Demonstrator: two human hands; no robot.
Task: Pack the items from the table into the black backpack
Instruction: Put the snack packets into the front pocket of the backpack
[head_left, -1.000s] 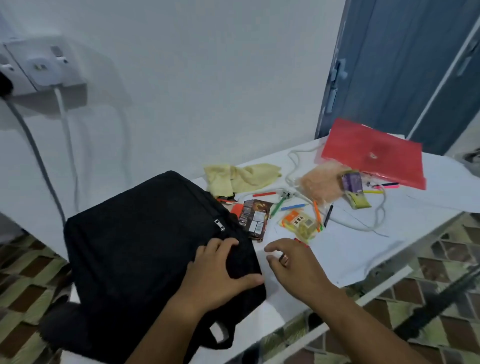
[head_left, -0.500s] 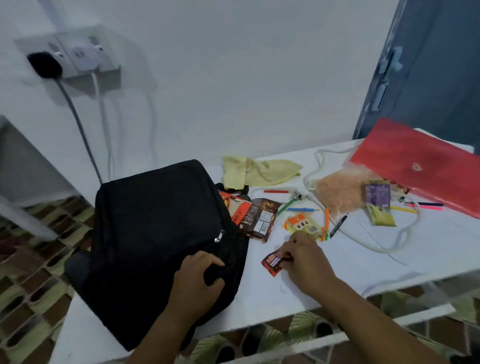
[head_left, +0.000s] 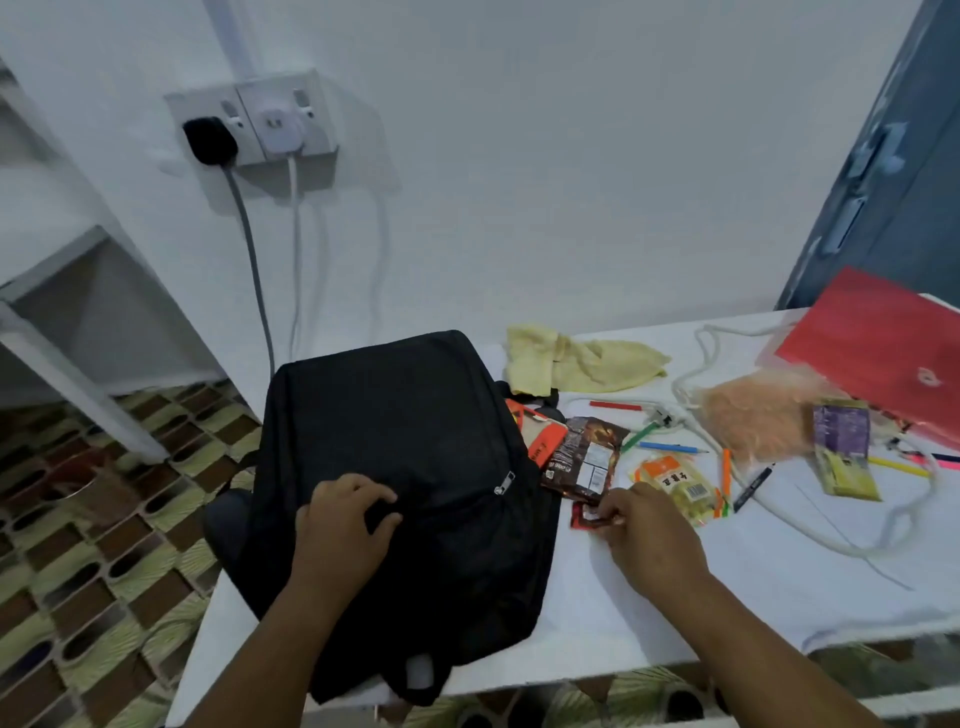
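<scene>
The black backpack (head_left: 405, 457) lies flat on the left part of the white table (head_left: 727, 587), its zipper pull (head_left: 504, 483) on the right side. My left hand (head_left: 343, 530) presses on the bag's front, fingers bunched in the fabric. My right hand (head_left: 649, 535) pinches a small red sachet (head_left: 584, 517) just right of the bag. Beside it lie a dark brown snack packet (head_left: 584, 460), an orange packet (head_left: 540, 441) half under the bag and a yellow-orange packet (head_left: 680, 486).
Farther right are a yellow cloth (head_left: 576, 358), a peach fluffy pouch (head_left: 753, 415), purple and green packets (head_left: 841, 447), several coloured pens (head_left: 670, 447), a white cord (head_left: 831, 530) and a red folder (head_left: 893, 353). Wall sockets (head_left: 249, 124) with cables hang behind the bag.
My right hand picked up the small red sachet from the table and holds it near the bag. My left hand slid higher on the backpack. The view shifted left and up.
</scene>
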